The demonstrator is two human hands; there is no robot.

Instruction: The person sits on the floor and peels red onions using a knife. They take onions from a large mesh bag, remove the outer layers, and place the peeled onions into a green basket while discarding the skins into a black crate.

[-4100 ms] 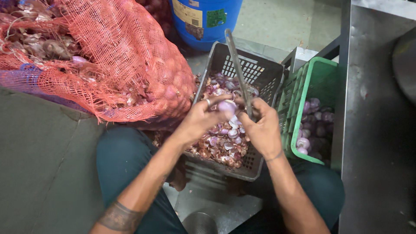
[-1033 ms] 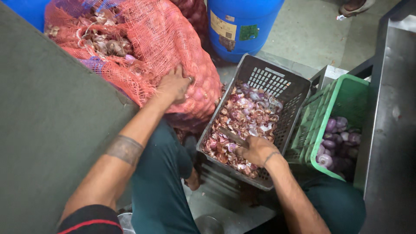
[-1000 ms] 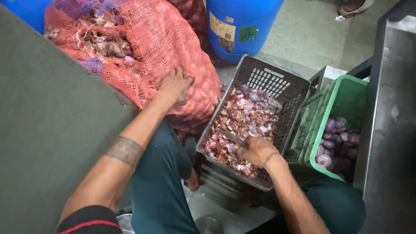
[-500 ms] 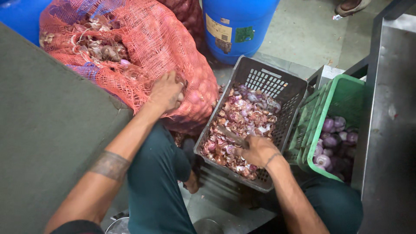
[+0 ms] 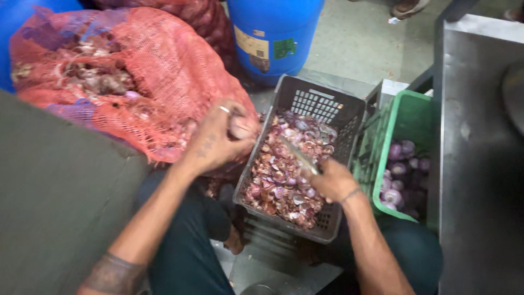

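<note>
Left hand (image 5: 215, 143) grasping onion (image 5: 240, 128) beside red sack (image 5: 136, 82). Right hand (image 5: 333, 180) clenched on knife (image 5: 299, 155) over grey crate (image 5: 322, 104) of peels.

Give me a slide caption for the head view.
Left hand lifts an onion from the red mesh sack; right hand holds a knife over the grey crate.

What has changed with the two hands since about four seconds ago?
The left hand left the grey crate, reached to the red mesh sack and now comes away holding an onion. The right hand stayed over the peels, its knife now lowered. Crates, barrel and sack stayed put.
</note>
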